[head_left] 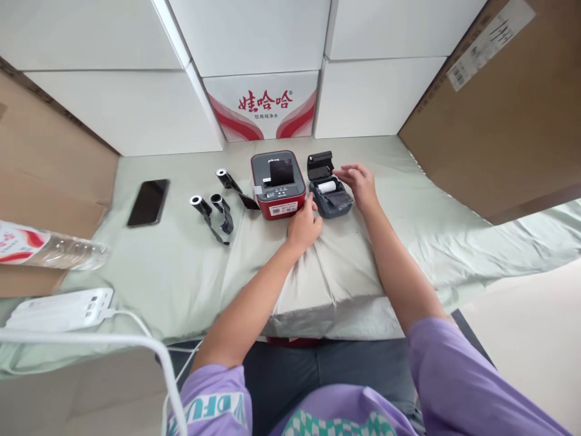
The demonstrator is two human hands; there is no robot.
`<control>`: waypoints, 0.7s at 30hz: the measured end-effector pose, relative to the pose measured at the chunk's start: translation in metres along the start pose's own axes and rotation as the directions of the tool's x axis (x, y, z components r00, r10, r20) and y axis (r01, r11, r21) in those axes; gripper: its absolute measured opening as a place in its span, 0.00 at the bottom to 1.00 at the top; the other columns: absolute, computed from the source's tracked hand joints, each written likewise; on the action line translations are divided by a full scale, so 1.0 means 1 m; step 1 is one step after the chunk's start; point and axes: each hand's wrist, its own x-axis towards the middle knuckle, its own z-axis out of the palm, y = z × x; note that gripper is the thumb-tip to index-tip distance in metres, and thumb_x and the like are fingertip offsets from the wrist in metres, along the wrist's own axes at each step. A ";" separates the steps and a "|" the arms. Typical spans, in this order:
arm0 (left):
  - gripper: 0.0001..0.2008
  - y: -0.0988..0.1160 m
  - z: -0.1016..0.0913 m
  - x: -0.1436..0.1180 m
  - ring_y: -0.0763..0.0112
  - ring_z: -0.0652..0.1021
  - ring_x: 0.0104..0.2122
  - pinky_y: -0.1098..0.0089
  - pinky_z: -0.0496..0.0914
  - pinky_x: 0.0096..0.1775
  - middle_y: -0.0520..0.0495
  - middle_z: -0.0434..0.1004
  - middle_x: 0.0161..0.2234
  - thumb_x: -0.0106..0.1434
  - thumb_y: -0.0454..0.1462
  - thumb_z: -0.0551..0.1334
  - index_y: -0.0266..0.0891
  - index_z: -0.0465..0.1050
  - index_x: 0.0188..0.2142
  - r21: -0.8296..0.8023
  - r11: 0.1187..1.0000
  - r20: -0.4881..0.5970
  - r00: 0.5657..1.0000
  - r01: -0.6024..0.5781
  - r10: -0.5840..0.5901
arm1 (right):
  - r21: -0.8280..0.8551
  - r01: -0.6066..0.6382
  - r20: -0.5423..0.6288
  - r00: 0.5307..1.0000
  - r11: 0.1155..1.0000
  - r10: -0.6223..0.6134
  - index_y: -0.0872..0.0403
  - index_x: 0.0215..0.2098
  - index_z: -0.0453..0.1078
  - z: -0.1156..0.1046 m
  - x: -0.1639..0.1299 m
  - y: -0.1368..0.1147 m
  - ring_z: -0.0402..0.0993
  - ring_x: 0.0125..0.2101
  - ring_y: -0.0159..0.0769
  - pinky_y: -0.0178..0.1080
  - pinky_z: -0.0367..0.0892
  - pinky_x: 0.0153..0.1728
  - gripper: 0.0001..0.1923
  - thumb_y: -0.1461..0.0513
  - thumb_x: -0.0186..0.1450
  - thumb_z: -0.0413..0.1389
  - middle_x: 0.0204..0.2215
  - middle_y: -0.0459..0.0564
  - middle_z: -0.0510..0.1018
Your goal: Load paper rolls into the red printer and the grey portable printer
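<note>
A small dark grey label printer [334, 204] sits on the cloth with its lid [320, 165] raised. Inside it shows a white paper roll [327, 186], and a dark strip lies over its front. My right hand [358, 183] is at the printer's right side, fingers stretched toward the lid; whether they touch it I cannot tell. Between this printer and a larger red and grey printer [278, 184] is my left hand [305, 223], fingers apart, the fingertips beside the small printer's left edge. Neither hand holds anything visible.
Left of the red printer lie three partly unrolled black rolls [226, 177]. Farther left are a phone [149, 203], a plastic water bottle [59, 249] and a white power bank [86, 307] with a cable. White boxes [267, 106] wall the back; a brown carton [494, 115] stands right.
</note>
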 end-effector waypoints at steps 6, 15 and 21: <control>0.35 0.000 -0.001 0.000 0.59 0.80 0.48 0.64 0.72 0.47 0.42 0.77 0.54 0.64 0.32 0.56 0.39 0.56 0.71 0.002 1.000 0.009 1.000 0.003 -0.003 | -0.670 0.246 0.377 0.925 0.701 0.036 0.53 0.37 0.81 0.002 0.025 -0.020 0.75 0.47 0.49 0.52 0.69 0.53 0.11 0.58 0.62 0.59 0.41 0.57 0.80; 0.35 0.000 -0.003 0.001 0.59 0.80 0.49 0.65 0.71 0.47 0.42 0.78 0.53 0.64 0.32 0.56 0.38 0.55 0.71 -0.002 1.000 0.041 0.999 -0.014 0.014 | -0.880 0.436 0.475 0.813 0.187 0.337 0.49 0.40 0.83 0.029 0.050 -0.040 0.69 0.49 0.55 0.48 0.68 0.47 0.16 0.59 0.52 0.72 0.47 0.60 0.77; 0.35 0.000 -0.003 0.002 0.57 0.79 0.51 0.63 0.71 0.50 0.41 0.78 0.55 0.65 0.33 0.56 0.36 0.54 0.72 0.002 1.000 0.039 0.999 -0.021 0.021 | -0.778 0.540 0.627 0.707 0.322 0.328 0.53 0.37 0.77 0.019 0.056 -0.040 0.73 0.46 0.51 0.45 0.67 0.47 0.13 0.59 0.53 0.69 0.46 0.59 0.77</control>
